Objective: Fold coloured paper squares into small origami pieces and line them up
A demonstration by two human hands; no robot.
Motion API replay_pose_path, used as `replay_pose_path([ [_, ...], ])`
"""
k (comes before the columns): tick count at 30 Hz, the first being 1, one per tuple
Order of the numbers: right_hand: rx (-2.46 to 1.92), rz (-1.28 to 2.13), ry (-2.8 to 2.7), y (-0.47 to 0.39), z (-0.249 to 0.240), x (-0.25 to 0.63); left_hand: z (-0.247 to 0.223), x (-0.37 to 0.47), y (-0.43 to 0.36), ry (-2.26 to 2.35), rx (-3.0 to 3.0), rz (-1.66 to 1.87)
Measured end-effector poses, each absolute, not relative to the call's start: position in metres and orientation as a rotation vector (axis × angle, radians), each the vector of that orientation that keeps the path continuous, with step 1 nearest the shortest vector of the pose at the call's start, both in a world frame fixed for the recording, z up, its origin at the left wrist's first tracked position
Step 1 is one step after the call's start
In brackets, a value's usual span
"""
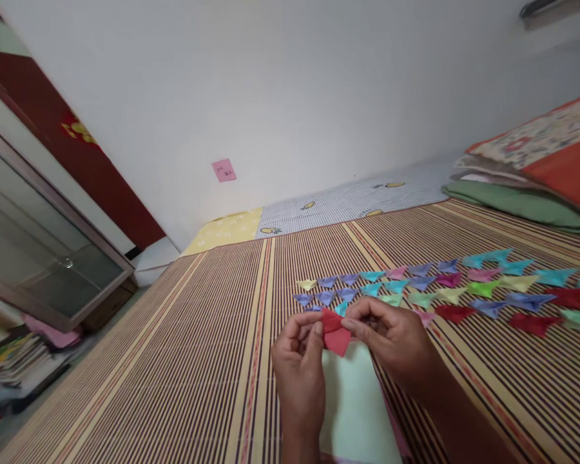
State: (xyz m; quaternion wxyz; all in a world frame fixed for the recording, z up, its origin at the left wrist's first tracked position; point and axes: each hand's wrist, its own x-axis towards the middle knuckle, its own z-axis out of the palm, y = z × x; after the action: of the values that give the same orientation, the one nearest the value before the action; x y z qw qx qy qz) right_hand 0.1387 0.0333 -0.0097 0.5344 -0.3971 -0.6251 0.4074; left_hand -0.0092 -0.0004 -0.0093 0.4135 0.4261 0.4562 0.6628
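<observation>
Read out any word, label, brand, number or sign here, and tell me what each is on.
Nothing is legible.
Pink rectangular paper note on the white wall: dark marks, too small and blurred to read.
Stack of colourful paper items, lower left: too blurred.
Red-and-yellow decoration, upper left: no readable text.
Folded red paper between the left hand and right hand: no visible writing.

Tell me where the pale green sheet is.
In the head view, the pale green sheet is at the bottom, right of centre, just below the red paper held by the left hand and right hand.
</observation>
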Motion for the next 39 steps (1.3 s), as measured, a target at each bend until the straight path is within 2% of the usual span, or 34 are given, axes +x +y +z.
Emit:
replay_pose_path([
  [9, -0.965, 0.751, -1.543, 0.0309, -0.0066, 0.1318, -0.0071, -0.0070, -0.0048, 1.198, 1.191, 1.609],
  [20, -0.957, 0.768, -1.535, 0.0307, -0.0060, 0.1310, -0.0113, -0.0078, -0.0028, 1.383, 1.345, 1.608],
  [27, -0.945, 0.761, -1.489, 0.0300, -0.0076, 0.1297, -0.0091, -0.0056, -0.0032, 1.278, 1.193, 1.619],
  [34, -0.927, 1.014, -1.456, 0.0315, -0.0055, 0.1372, -0.0080, -0.0086, -0.0021, 1.229, 1.074, 1.724],
  [39, -0.938, 1.065, -1.479, 0.0298, -0.0014, 0.1381, -0.0089, -0.0096, -0.0016, 1.226, 1.101, 1.707],
])
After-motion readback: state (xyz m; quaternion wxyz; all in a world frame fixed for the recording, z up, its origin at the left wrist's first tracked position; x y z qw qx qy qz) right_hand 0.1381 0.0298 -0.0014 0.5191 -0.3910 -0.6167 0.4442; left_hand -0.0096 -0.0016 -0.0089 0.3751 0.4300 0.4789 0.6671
